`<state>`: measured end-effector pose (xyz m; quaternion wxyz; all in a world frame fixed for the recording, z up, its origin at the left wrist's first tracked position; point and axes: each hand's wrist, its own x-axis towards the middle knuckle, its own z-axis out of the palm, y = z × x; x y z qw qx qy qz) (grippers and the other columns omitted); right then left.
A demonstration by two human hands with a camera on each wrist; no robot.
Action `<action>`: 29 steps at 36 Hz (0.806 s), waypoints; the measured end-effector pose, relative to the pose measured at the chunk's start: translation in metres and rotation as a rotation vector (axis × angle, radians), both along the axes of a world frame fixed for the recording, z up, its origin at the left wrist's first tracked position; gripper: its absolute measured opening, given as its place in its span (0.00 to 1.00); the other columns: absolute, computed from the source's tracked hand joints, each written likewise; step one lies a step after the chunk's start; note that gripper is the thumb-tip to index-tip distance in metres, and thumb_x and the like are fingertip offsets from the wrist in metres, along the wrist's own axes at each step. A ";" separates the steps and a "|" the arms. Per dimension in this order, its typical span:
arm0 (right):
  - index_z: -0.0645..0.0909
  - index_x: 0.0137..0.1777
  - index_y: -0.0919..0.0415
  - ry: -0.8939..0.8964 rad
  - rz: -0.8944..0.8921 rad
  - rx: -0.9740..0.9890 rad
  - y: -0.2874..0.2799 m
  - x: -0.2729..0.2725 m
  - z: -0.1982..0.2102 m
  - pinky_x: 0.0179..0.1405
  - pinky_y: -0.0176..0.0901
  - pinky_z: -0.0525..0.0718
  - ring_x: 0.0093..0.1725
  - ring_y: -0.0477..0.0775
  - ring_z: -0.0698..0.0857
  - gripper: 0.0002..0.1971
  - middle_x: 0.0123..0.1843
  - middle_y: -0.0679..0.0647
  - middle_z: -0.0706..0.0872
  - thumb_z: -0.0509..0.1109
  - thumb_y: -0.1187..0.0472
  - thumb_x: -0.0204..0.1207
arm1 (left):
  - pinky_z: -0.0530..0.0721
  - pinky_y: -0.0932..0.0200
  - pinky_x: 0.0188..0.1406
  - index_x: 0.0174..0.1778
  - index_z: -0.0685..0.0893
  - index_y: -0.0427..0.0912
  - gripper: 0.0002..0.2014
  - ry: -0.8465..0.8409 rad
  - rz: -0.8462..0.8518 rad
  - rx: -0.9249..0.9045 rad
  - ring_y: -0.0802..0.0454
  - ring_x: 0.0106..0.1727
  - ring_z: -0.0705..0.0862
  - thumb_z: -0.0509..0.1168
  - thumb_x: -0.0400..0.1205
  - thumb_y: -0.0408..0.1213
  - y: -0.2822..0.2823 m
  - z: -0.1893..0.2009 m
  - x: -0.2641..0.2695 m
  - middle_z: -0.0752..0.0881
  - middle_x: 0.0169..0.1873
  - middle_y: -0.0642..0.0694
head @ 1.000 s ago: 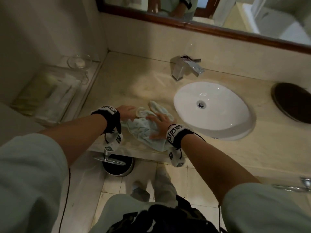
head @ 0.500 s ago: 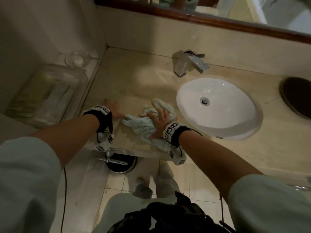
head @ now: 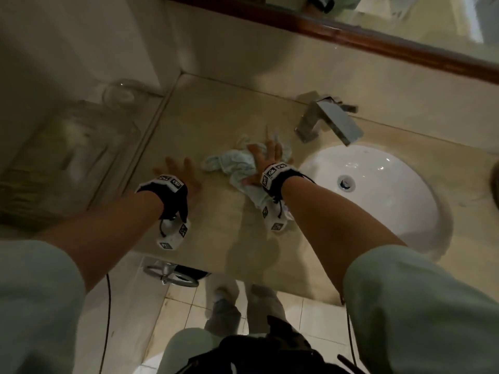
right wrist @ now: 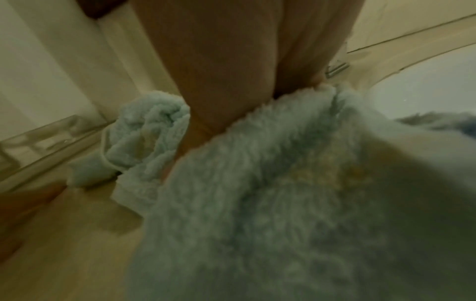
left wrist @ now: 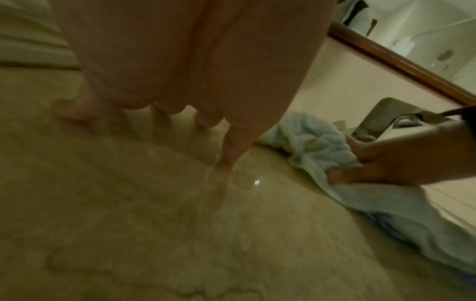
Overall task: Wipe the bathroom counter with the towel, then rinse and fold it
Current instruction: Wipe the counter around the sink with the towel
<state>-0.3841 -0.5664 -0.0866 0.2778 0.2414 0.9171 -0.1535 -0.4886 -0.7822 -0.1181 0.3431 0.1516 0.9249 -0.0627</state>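
A crumpled light blue towel (head: 229, 164) lies on the beige counter (head: 216, 117), left of the white sink (head: 378, 190) and in front of the chrome faucet (head: 329, 120). My right hand (head: 266, 155) presses flat on the towel's right part with its fingers spread. In the right wrist view the towel (right wrist: 257, 183) fills the frame under the palm. My left hand (head: 179, 170) rests flat on the bare counter just left of the towel, apart from it. The left wrist view shows its fingertips (left wrist: 159, 110) on the wet stone, with the towel (left wrist: 314, 142) and right hand (left wrist: 399, 163) beyond.
A glass tray (head: 67, 147) and a small glass dish (head: 121, 90) stand on the ledge to the left. A wood-framed mirror (head: 351, 36) runs along the back wall. A dark round object (head: 495, 184) sits at the right edge. A bin (head: 175, 273) stands on the floor below the counter.
My right hand has pushed the towel away from the front edge toward the faucet. My left hand has come off the towel and slid further onto the bare counter.
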 end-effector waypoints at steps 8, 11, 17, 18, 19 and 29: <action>0.46 0.84 0.44 0.068 -0.032 0.013 0.031 -0.079 0.016 0.78 0.76 0.48 0.81 0.77 0.42 0.51 0.83 0.66 0.40 0.72 0.34 0.68 | 0.44 0.30 0.79 0.80 0.30 0.50 0.45 -0.001 0.029 0.028 0.25 0.81 0.38 0.47 0.78 0.67 0.014 0.008 0.009 0.34 0.80 0.30; 0.46 0.85 0.56 -0.081 0.165 0.105 0.037 -0.094 0.036 0.79 0.65 0.53 0.83 0.69 0.52 0.32 0.85 0.61 0.47 0.53 0.48 0.86 | 0.44 0.29 0.79 0.83 0.35 0.48 0.41 -0.054 0.040 -0.008 0.26 0.80 0.36 0.53 0.83 0.59 0.014 0.012 0.007 0.31 0.80 0.32; 0.49 0.84 0.59 -0.118 0.399 0.226 0.046 -0.128 0.031 0.76 0.57 0.65 0.79 0.63 0.66 0.29 0.84 0.60 0.57 0.51 0.51 0.88 | 0.48 0.29 0.78 0.83 0.35 0.51 0.40 -0.088 0.091 -0.010 0.22 0.79 0.36 0.55 0.85 0.55 0.019 0.026 0.008 0.31 0.81 0.36; 0.48 0.85 0.58 -0.127 0.367 0.212 0.044 -0.132 0.029 0.77 0.58 0.63 0.79 0.64 0.65 0.31 0.85 0.59 0.55 0.53 0.47 0.86 | 0.49 0.28 0.77 0.83 0.35 0.51 0.40 -0.090 0.098 -0.004 0.22 0.79 0.36 0.56 0.85 0.54 0.020 0.028 0.008 0.31 0.81 0.37; 0.49 0.84 0.57 -0.133 0.341 0.205 0.043 -0.137 0.028 0.78 0.59 0.61 0.80 0.65 0.63 0.34 0.85 0.60 0.54 0.56 0.43 0.84 | 0.50 0.27 0.77 0.83 0.35 0.52 0.40 -0.093 0.107 -0.002 0.22 0.79 0.36 0.56 0.84 0.53 0.020 0.027 0.007 0.30 0.81 0.37; 0.35 0.84 0.50 -0.013 0.275 0.144 0.012 -0.166 0.023 0.81 0.67 0.48 0.84 0.67 0.43 0.40 0.85 0.60 0.34 0.50 0.34 0.81 | 0.53 0.25 0.74 0.82 0.34 0.53 0.42 -0.080 0.094 0.004 0.20 0.78 0.35 0.57 0.83 0.57 0.018 0.012 0.003 0.30 0.81 0.37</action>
